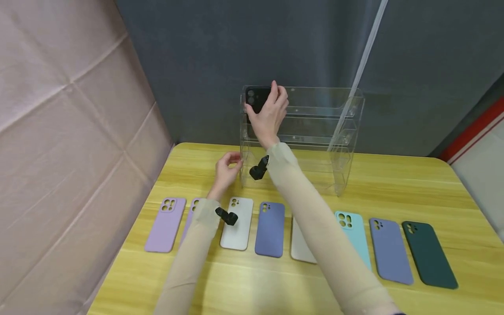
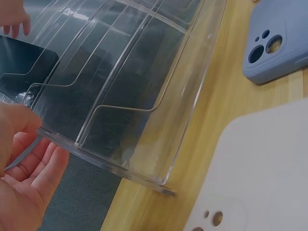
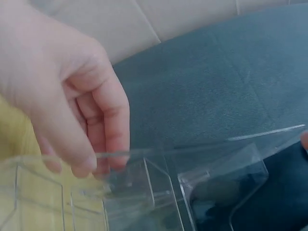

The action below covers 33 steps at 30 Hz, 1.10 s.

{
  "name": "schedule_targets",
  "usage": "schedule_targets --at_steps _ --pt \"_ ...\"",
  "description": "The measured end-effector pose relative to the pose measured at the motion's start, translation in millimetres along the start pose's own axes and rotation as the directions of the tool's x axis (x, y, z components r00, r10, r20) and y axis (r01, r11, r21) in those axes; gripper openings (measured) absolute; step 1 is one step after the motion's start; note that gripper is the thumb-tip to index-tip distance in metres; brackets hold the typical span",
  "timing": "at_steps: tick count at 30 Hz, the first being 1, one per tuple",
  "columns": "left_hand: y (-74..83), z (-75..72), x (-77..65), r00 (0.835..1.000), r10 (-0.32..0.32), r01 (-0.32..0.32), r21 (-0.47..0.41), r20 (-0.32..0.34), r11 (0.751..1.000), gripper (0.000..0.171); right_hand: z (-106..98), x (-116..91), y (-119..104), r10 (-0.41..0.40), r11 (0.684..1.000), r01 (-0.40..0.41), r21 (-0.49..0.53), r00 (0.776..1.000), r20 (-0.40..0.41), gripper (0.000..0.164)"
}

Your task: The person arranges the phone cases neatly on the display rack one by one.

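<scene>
My right hand [image 1: 269, 111] holds a black phone case [image 1: 257, 97] at the top left of a clear acrylic display rack [image 1: 311, 114]. Its thumb lies at the case's left edge, and the fingers reach over the right part. Lower down, my left hand [image 1: 227, 169] grips the edge of the rack's left side panel. The left wrist view shows that hand [image 2: 29, 168] with its thumb on one face of the panel and fingers behind. Dark and upright, the case [image 2: 26, 65] stands behind a clear front lip there. In the right wrist view only a right fingertip [image 3: 305, 138] shows.
In a row on the wooden table [image 1: 252, 284] lie several phone cases: lilac [image 1: 165, 227], white [image 1: 237, 225], blue-violet [image 1: 270, 229], turquoise [image 1: 356, 236], greyish blue [image 1: 390, 251] and dark green [image 1: 430, 256]. A grey curtain [image 1: 189, 65] hangs behind the rack.
</scene>
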<state>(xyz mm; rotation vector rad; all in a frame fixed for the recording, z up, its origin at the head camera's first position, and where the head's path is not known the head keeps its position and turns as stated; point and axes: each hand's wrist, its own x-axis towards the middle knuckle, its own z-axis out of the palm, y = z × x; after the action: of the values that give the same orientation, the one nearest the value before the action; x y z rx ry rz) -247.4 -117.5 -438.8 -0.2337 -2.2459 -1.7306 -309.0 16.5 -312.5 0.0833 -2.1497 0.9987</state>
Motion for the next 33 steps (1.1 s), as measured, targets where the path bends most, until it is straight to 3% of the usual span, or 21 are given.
schedule_targets --at_steps 7,16,27,33 --pt "-2.3 -0.9 -0.5 1.000 0.002 -0.001 -0.039 0.018 0.999 0.025 -17.0 -3.6 11.5 -0.093 0.991 0.098 0.089 0.994 -0.055 0.074" --pt "-3.5 -2.4 0.4 1.000 -0.024 0.025 -0.051 0.007 0.998 0.023 -45.1 -7.3 21.8 -0.060 0.977 0.076 0.197 0.995 -0.085 0.062" --pt "-5.9 -6.4 2.5 0.999 -0.052 0.051 -0.019 -0.008 0.998 0.023 -76.8 -22.5 36.6 -0.040 0.957 0.070 0.280 0.993 -0.111 0.062" --pt "5.5 -9.1 -0.3 0.999 -0.043 0.042 -0.019 -0.007 0.999 0.022 -90.9 -30.7 46.1 -0.045 0.955 0.076 0.287 0.992 -0.115 0.061"
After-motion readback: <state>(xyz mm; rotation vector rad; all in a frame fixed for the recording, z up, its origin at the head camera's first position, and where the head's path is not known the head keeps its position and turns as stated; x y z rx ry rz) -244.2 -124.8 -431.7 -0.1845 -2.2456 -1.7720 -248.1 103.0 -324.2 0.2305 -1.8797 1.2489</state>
